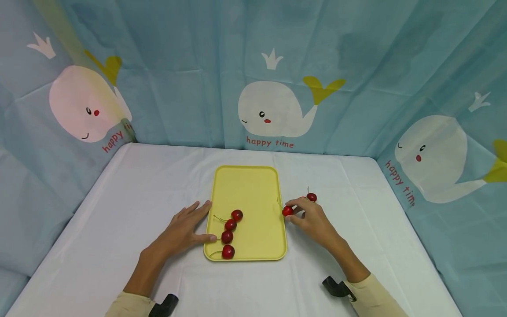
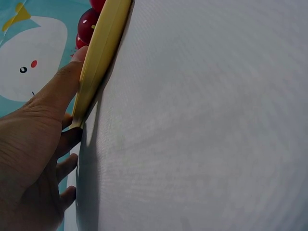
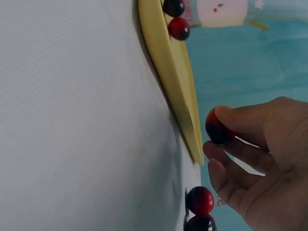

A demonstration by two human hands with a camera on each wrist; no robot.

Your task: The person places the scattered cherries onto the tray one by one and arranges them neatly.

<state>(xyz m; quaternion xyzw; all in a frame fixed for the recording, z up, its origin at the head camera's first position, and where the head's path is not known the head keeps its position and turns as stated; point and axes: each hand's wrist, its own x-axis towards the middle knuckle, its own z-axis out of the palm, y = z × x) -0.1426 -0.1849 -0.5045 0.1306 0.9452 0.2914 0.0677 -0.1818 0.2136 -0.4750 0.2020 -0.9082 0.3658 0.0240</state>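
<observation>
My right hand [image 1: 314, 221] pinches a dark red cherry [image 1: 287, 211] between thumb and fingers, by the right rim of a yellow tray [image 1: 255, 189]. The right wrist view shows this held cherry [image 3: 219, 126] raised off the white cloth. Several cherries with stems form a slightly slanting line in the tray's lower left; the lowest cherry [image 1: 228, 252] is near the front rim. My left hand [image 1: 184, 231] rests at the tray's left edge, fingers extended, thumb over the rim. Beyond the right hand lies another cherry [image 1: 311, 197] on the cloth, with one beside it mostly hidden.
A white cloth [image 1: 158, 176] covers the table under the tray. Blue curtains [image 1: 182, 101] printed with whales enclose the back and both sides. A black wrist device [image 1: 336, 287] sits at the right sleeve, and another [image 1: 164, 306] at the left.
</observation>
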